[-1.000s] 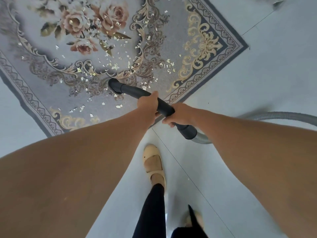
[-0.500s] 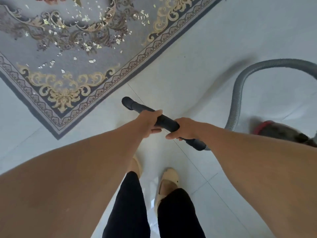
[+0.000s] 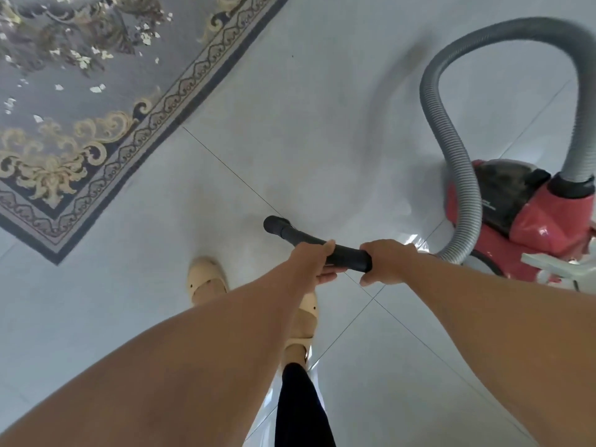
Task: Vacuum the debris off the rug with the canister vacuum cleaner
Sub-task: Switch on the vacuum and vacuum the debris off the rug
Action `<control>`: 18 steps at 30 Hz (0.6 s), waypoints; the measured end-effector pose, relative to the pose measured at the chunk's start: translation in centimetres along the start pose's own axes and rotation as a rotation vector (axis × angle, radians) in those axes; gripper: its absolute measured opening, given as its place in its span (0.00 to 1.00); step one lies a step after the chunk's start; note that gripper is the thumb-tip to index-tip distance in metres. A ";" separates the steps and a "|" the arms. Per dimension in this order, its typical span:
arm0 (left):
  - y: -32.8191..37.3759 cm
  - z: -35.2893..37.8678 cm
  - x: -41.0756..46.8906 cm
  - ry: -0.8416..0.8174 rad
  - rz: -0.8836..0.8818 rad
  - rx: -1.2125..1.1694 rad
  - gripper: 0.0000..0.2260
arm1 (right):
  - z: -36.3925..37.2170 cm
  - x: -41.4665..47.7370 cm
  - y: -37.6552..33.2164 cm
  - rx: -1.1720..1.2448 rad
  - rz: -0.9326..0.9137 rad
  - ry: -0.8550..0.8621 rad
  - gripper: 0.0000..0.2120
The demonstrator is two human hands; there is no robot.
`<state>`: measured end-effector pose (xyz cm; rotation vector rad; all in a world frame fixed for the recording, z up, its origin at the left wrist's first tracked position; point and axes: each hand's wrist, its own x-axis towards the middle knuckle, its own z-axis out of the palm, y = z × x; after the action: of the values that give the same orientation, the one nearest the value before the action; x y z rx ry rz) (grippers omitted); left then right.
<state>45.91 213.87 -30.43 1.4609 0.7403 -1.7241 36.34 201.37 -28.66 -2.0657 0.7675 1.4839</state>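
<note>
Rug (image 3: 135, 150) sits upper left, grey with gold scrolls, pale debris (image 3: 84, 61) flecks scattered across it, so cleaning looks unfinished. Left hand (image 3: 311, 262) wraps the black wand (image 3: 290, 233) at mid-length and right hand (image 3: 392, 261) grips its rear end, open mouth over bare tile floor (image 3: 290, 124), well apart from the rug. Likely a repositioning step; next move calls for swinging the mouth onto the flecks, with slack in the grey ribbed hose (image 3: 458, 162) looping to the red canister vacuum (image 3: 548, 214) at right.
</note>
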 end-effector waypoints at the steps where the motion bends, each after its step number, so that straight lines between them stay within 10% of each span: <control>1: -0.1 0.2 0.3 -0.004 0.005 0.004 0.14 | 0.2 0.2 0.3 -0.002 0.007 0.004 0.16; 18: 2.9 -4.4 2.1 0.206 0.070 -0.035 0.07 | -0.6 4.3 -6.5 -0.058 -0.037 0.104 0.17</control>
<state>50.64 215.49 -33.23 1.6373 0.8126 -1.5153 42.29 204.94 -32.20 -2.2035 0.7293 1.4033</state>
